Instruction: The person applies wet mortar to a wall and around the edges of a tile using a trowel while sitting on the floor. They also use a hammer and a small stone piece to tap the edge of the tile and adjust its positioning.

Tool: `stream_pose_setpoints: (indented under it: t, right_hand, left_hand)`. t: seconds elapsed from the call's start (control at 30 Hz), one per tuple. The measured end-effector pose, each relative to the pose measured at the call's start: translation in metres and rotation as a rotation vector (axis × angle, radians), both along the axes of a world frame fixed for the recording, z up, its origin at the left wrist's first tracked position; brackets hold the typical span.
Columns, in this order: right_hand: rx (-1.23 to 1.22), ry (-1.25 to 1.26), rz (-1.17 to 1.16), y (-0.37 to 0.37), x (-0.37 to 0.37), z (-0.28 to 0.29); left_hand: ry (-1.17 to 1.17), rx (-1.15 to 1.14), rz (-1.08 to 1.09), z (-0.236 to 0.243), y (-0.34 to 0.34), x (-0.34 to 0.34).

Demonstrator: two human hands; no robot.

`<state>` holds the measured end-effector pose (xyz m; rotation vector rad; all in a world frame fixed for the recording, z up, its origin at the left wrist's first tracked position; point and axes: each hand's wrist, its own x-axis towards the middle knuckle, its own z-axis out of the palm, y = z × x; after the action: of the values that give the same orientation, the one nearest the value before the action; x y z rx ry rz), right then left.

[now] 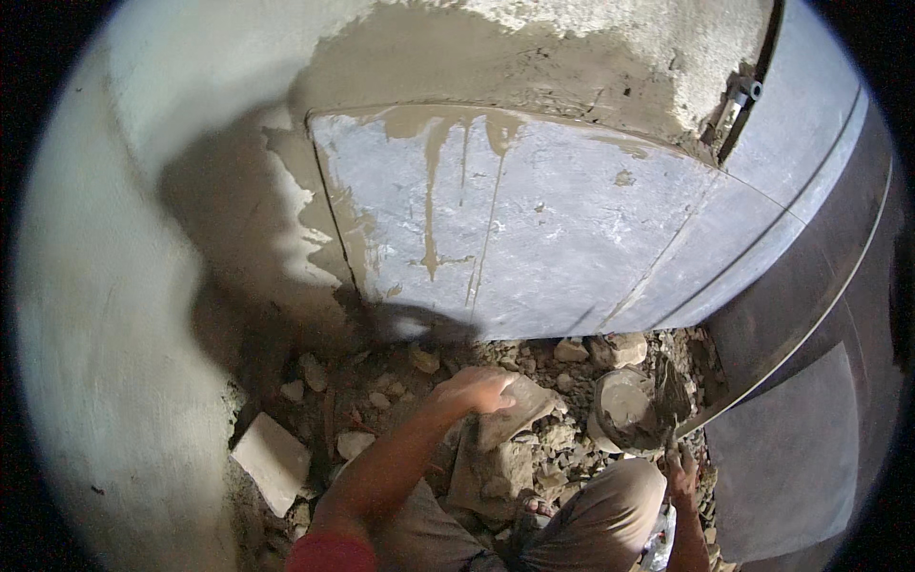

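The left hand [479, 389] grips a flat grey stone [515, 412] lying on a bed of rubble [400, 391] at the foot of a wall. Above it a large grey slab [534, 219] stands set against the wall, streaked with brown mortar drips, with wet mortar [457, 67] spread over the wall above. The right hand [681, 472] is low at the right, just beside a round pan [624, 405] of mortar. A pale brick [272, 459] lies to the left. The person's knee [610, 510] shows below.
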<state>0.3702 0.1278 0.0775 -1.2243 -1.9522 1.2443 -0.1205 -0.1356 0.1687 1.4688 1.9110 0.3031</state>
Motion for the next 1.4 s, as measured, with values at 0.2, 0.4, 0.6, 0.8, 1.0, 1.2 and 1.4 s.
stream_pose_setpoints:
  t: [0.2, 0.4, 0.6, 0.8, 1.0, 1.2, 1.4]
  right_hand:
    - [0.004, 0.026, 0.198, -0.017, -0.115, 0.092]
    - [0.175, 0.242, 0.317, -0.026, -0.217, 0.168]
    - [0.592, 0.257, 0.419, -0.04, -0.334, 0.255]
    - [0.667, 0.168, 0.479, -0.058, -0.448, 0.304]
    - [0.756, 0.195, 0.526, -0.076, -0.495, 0.318]
    - [0.748, 0.122, 0.394, -0.046, -0.478, 0.312]
    - [0.861, 0.256, 0.103, 0.053, -0.433, 0.291]
  left_hand:
    - [0.046, 0.201, 0.03, -0.006, -0.006, -0.003]
    - [0.054, 0.179, 0.002, -0.022, -0.002, -0.011]
    - [0.084, 0.188, -0.09, -0.033, 0.008, -0.012]
    - [0.123, 0.272, -0.104, -0.047, 0.023, -0.006]
    - [0.074, 0.251, -0.067, -0.075, 0.03, -0.013]
    - [0.13, 0.2, -0.119, -0.053, 0.022, -0.006]
    - [0.131, 0.264, -0.093, -0.061, 0.024, -0.009]
